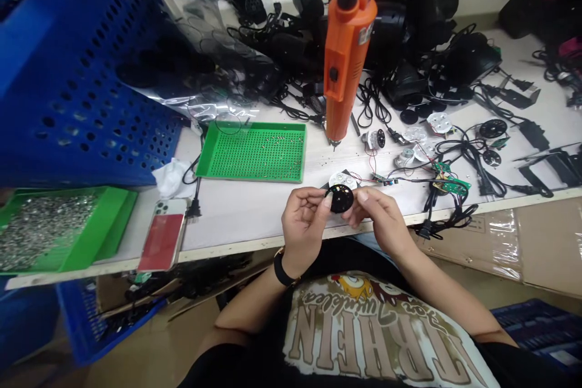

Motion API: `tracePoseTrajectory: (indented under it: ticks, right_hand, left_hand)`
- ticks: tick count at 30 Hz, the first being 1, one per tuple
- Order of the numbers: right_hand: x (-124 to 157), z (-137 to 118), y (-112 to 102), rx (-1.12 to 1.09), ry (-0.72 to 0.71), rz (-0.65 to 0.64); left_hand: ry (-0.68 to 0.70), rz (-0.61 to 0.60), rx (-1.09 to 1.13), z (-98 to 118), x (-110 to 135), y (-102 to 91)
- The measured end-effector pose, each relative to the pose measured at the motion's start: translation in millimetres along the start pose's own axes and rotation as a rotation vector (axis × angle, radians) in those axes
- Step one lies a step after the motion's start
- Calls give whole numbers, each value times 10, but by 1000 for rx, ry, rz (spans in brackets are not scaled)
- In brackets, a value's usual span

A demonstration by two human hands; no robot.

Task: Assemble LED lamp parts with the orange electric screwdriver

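Observation:
A small round black disc (341, 199) with shiny spots is held up near the table's front edge. My left hand (305, 221) is closed on its left side, the thumb lying over the rim. At the right rim, my right hand (384, 215) has its thumb and fingers drawn together on the disc. Just behind the disc, a white round part (342, 179) lies on the table, partly covered by it. An orange electric screwdriver (348, 66) hangs tip down above the table, beyond my hands.
A green tray (250, 177) holds scattered screws; another green tray (109, 224) is heaped with small metal parts. A phone (162, 236) lies between that tray and me. Circuit boards (454, 185), cords and small motors (373, 139) lie right. A blue crate (91, 73) stands left.

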State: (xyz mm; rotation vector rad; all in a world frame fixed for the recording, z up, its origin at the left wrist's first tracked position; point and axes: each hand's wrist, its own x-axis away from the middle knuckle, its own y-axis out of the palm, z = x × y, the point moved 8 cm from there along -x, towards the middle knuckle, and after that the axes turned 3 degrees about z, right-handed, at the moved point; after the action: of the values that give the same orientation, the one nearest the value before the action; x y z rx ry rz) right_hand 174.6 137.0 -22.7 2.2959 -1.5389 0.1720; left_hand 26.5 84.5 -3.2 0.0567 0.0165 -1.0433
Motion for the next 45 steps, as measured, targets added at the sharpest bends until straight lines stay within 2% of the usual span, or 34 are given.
tracePoseTrajectory:
  ticks: [5,9,17,22,28,37,41,45]
  right_hand:
    - [28,61,55,-30,29,0]
    - [44,85,67,-17,23,-8]
    - [-7,18,124,84,-103,46]
    - [-30,87,86,106,-45,107]
    - [-53,234,39,-140,49,54]
    - [3,227,84,-175,7,41]
    - [-4,176,102,-86,1,57]
    - [-9,137,36,-18,-21,128]
  left_hand:
    - [-55,-12,61,-95,51,-26]
    - [-150,-93,83,-225,63,-34]
    - [-218,-219,24,-240,143,37]
    - [-210,-200,53,-221,178,48]
    - [-236,-142,148,-302,188,9]
    - [-188,-156,91,-256,181,27]
    - [-136,-230,-30,-193,191,57]
    - [-27,-310,-144,-90,222,90]
